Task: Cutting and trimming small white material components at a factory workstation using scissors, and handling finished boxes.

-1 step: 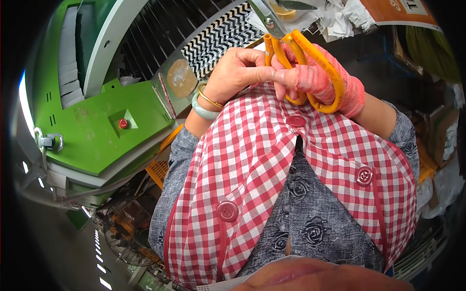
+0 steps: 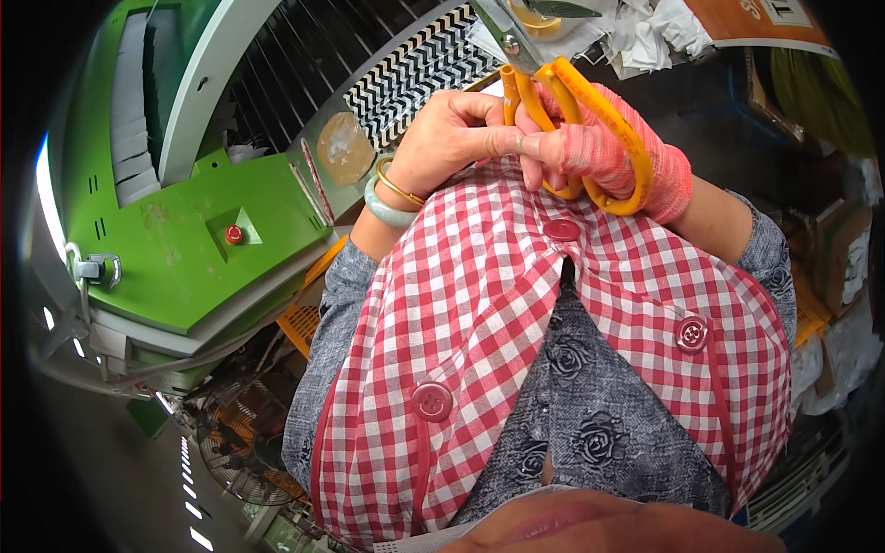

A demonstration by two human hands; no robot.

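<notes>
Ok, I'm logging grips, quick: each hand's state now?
Left hand: closed, touching the other; anything held cannot be told.
Right hand: closed, holding orange-handled scissors.

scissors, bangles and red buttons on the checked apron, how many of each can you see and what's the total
Scissors: 1
Bangles: 2, a gold bangle and a pale green bangle
Red apron buttons: 3
Total: 6
</notes>
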